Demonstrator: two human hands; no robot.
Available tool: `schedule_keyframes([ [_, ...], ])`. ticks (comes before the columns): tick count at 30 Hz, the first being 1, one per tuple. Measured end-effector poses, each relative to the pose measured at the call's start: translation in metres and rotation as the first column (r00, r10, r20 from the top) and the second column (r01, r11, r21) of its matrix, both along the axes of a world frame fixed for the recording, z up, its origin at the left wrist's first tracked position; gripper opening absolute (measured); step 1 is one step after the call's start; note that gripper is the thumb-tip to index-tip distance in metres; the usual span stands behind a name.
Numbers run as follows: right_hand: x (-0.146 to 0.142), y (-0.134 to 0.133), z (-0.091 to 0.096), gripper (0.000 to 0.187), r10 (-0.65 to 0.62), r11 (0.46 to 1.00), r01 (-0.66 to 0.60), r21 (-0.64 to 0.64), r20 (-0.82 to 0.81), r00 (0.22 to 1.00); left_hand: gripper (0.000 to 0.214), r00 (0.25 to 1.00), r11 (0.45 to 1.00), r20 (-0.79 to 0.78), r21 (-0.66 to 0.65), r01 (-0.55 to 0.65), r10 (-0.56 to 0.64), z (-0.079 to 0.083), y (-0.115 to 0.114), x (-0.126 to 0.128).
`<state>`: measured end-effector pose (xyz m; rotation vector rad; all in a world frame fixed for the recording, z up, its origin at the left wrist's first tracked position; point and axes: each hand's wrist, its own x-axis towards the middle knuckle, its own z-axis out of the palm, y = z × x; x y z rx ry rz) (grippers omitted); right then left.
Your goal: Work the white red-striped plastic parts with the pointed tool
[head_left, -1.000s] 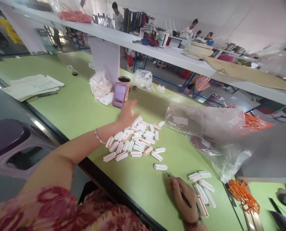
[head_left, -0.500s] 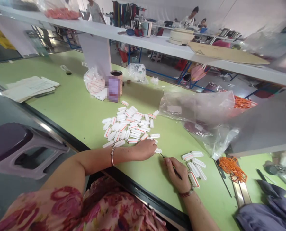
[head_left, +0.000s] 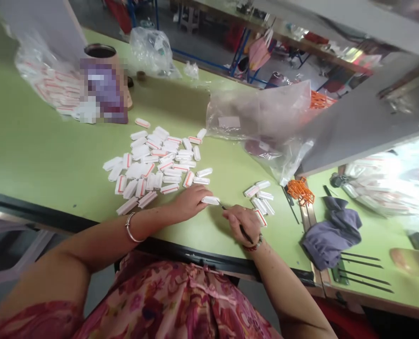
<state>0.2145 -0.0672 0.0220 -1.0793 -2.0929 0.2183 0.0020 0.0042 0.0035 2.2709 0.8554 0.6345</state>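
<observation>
My left hand [head_left: 190, 201] rests on the green table [head_left: 40, 155] with its fingers closed on a small white plastic piece [head_left: 210, 200]. My right hand [head_left: 243, 223] is closed round a thin dark pick [head_left: 245, 233], whose tip touches the end of that piece. A heap of several white pieces with red stripes [head_left: 156, 165] lies just beyond my left hand. A smaller group of the same pieces [head_left: 259, 195] sits to the right of my right hand.
A clear plastic bag [head_left: 262, 122] lies at the back right, orange plastic links [head_left: 299, 190] beside it. A grey cloth [head_left: 331, 230] and dark rods [head_left: 363, 273] lie right. A cup [head_left: 101, 52] and bagged pieces [head_left: 50, 84] stand far left.
My left hand came back from the far heap to the near edge and took hold of one white piece. The pick's tip now meets it. The camera tilted down.
</observation>
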Motion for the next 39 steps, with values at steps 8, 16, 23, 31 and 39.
schedule_keyframes([
  [8,-0.008,0.006,-0.002,0.023,0.162,0.987,-0.161,-0.017,0.112,0.980,0.010,0.996,0.997,-0.092,0.078,0.019,-0.012,0.003,-0.001,0.000],
  [16,-0.013,0.005,-0.005,0.017,0.145,0.989,-0.142,-0.037,0.089,0.985,0.010,0.994,0.989,-0.107,0.143,0.030,-0.015,-0.003,0.000,0.000],
  [23,-0.013,0.006,-0.007,0.017,0.182,0.983,-0.181,-0.023,0.044,0.982,0.013,0.983,0.977,-0.183,0.212,0.021,0.018,0.002,-0.007,-0.001],
  [31,0.003,0.007,-0.010,0.023,0.024,1.000,-0.023,-0.017,0.041,0.999,0.016,0.932,0.942,-0.344,0.336,0.008,0.115,0.002,-0.010,0.000],
  [39,0.007,0.005,-0.009,0.031,-0.089,0.994,0.092,-0.062,0.045,0.995,0.016,0.955,0.833,-0.129,0.530,-0.161,0.267,0.057,0.021,-0.043],
])
